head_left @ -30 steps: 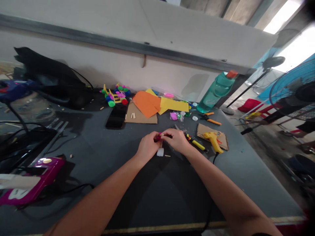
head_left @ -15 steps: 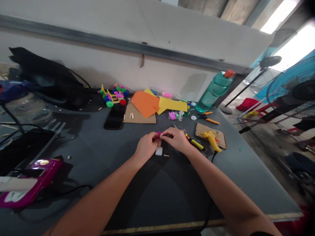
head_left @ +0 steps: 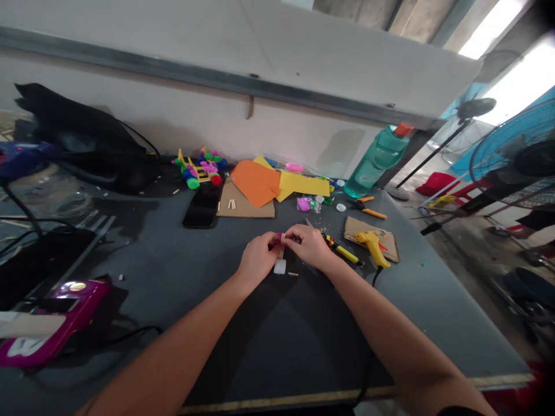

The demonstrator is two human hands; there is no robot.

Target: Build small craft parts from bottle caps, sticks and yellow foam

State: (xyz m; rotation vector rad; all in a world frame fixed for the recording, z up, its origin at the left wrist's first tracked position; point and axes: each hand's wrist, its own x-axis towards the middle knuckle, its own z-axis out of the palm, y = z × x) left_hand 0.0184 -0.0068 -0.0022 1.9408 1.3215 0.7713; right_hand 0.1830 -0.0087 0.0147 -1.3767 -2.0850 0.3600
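Both my hands meet over the dark table (head_left: 269,341), pinching a small assembly (head_left: 282,238) with a pink part and pale wooden pieces. My left hand (head_left: 257,257) grips it from the left, and my right hand (head_left: 311,245) from the right. The fingers cover much of it. Just below the fingertips lies a small white block (head_left: 280,266), with a short wooden stick (head_left: 293,274) to its right. A yellow-and-black tool (head_left: 344,252) rests beside my right hand.
Behind are a phone (head_left: 202,206), cardboard (head_left: 247,211), orange paper (head_left: 255,184) and colourful toy models (head_left: 202,170). On the right are a glue gun (head_left: 373,247), pliers (head_left: 373,212) and a green bottle (head_left: 376,162). A magenta device (head_left: 82,312) sits left.
My fingers have shifted slightly around the small assembly, and a little more of its pink part shows. The objects on the table have not moved.
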